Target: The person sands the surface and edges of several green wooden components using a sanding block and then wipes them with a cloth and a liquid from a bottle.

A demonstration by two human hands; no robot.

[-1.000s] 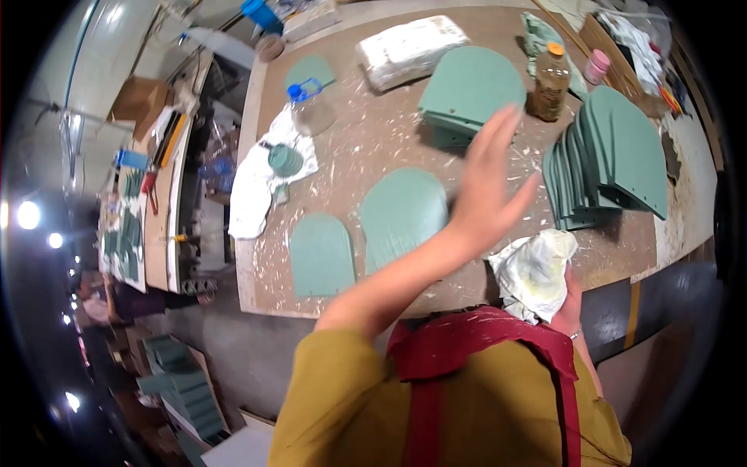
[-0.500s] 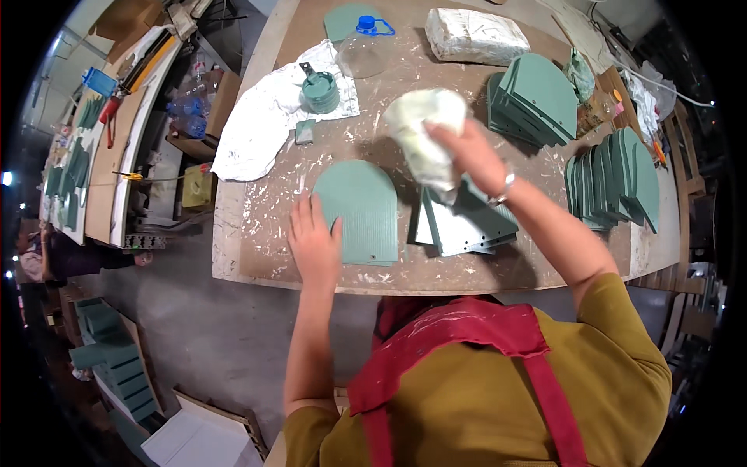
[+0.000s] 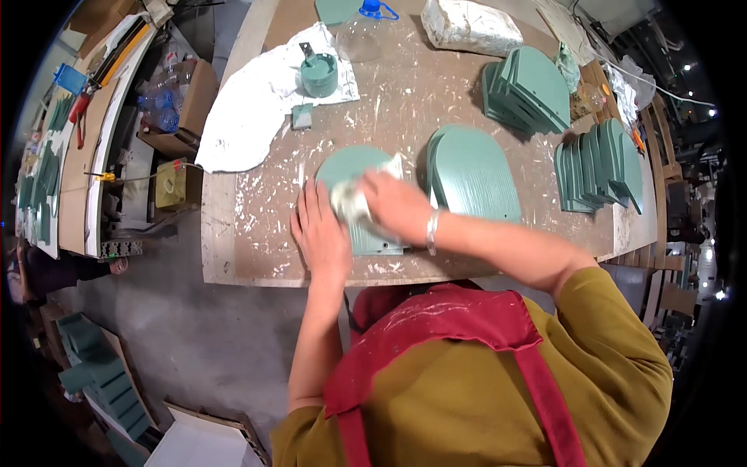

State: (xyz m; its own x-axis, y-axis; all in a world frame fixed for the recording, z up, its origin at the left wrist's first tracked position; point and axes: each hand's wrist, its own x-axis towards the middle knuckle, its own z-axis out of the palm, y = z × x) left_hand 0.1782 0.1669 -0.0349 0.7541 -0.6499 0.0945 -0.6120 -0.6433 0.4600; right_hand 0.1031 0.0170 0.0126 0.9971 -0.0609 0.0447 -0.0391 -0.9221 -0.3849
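A green arched panel [image 3: 352,160] lies flat near the front edge of the workbench, partly covered by my hands. My left hand [image 3: 322,237] rests on its left side with the fingers stretched out. A crumpled whitish cloth [image 3: 349,204] is bunched under my right hand [image 3: 397,205], whose fingers are closed over it, pressing it on the panel's face. Motion blurs the cloth and fingertips. Just right of my hands sits a small stack of similar green panels [image 3: 476,173], the top one showing a streaky sheen.
Two more groups of green panels stand farther right, one leaning [image 3: 537,87], one upright in a row [image 3: 599,167]. Behind my hands are a green paint cup [image 3: 319,76] on a white cloth [image 3: 249,109], a clear jug [image 3: 359,43] and a wrapped white bundle [image 3: 471,27].
My right hand has brought the cloth left and down, from above the right stack onto the panel beside my left hand. That stack's top now shows unobstructed. The whole view has shifted slightly.
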